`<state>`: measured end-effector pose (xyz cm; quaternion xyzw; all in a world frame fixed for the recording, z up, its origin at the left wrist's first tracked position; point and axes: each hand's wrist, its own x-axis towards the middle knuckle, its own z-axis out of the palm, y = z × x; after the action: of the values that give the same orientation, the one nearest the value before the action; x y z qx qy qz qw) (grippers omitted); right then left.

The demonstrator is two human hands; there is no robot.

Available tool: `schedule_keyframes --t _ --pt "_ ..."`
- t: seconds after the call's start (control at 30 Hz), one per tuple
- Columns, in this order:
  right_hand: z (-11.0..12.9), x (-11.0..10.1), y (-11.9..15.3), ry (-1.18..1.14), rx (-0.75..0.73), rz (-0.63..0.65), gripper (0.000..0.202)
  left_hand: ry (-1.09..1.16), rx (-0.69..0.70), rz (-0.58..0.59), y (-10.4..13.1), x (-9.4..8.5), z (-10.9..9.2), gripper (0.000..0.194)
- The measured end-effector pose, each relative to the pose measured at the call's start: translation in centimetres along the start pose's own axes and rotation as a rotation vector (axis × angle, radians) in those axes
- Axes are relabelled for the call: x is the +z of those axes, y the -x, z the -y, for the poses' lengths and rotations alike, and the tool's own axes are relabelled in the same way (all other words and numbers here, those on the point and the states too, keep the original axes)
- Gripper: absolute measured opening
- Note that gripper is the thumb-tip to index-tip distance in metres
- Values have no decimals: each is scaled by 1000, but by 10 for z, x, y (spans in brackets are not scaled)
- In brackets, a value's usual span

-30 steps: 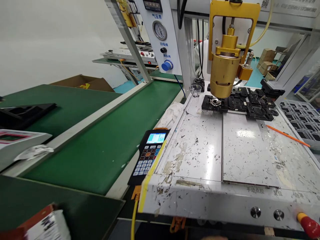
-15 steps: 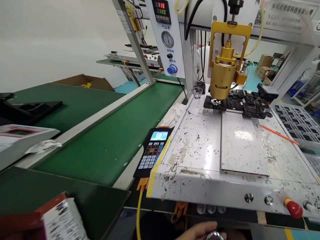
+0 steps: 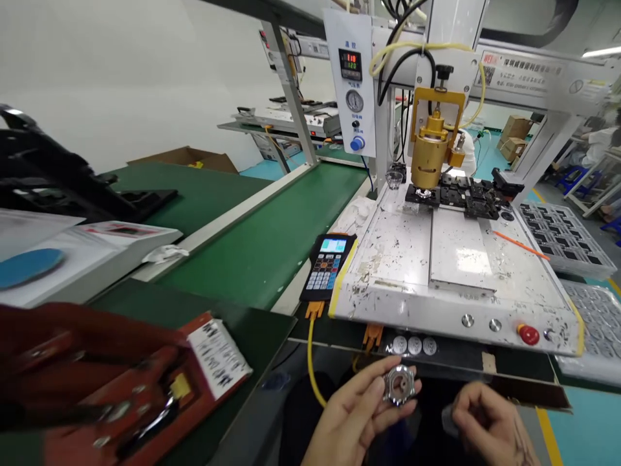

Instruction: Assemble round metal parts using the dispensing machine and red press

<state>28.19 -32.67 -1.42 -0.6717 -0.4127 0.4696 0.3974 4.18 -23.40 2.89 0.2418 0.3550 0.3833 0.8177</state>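
Note:
Low in the middle of the view, my left hand (image 3: 356, 414) grips a shiny metal watch case (image 3: 400, 386) by its edge between thumb and fingers, its ring-shaped opening facing up toward me. To the right of it, my right hand (image 3: 490, 424) is closed in a pinch, apart from the case. A small translucent piece (image 3: 450, 419), perhaps thin plastic, shows at its fingertips; its kind is not clear. Beyond both hands stands a white dispensing machine (image 3: 398, 272) with a gold head (image 3: 429, 155) over a black fixture (image 3: 422, 195), where another shiny part sits.
On the left, a red hand press (image 3: 165, 388) with a labelled white block rests on a green table. A keypad controller (image 3: 326, 266) with a yellow cable (image 3: 313, 362) lies beside the machine. Clear trays (image 3: 567, 239) stand at right. An orange stick (image 3: 521, 244) lies on the machine bed.
My view has tilted down and shifted left. My left hand with the watch case has come up into fuller view. My right hand now shows plainly, apart from the case.

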Motion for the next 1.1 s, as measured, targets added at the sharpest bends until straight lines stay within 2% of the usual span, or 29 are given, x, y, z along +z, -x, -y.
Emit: schedule_keyframes --t 0.07,0.17,0.3,0.5,0.77,0.97,1.1 --pt "28 -2 -5 -78 -7 -41 56 -18 27 11 3 5 2 50" --pt "64 -1 -11 -144 -13 -17 56 -26 25 26 10 11 2 50" --pt "83 3 -9 -146 -45 25 56 -26 12 47 20 14 2 49" --pt "82 3 0 -205 -74 128 45 -12 7 53 28 14 8 52" --pt "58 2 5 -373 -40 232 36 54 6 26 36 24 10 49" --pt "62 6 8 -269 -57 233 37 79 14 7 35 22 15 50" --pt "75 8 9 -96 -234 152 35 24 50 48 36 21 20 51"
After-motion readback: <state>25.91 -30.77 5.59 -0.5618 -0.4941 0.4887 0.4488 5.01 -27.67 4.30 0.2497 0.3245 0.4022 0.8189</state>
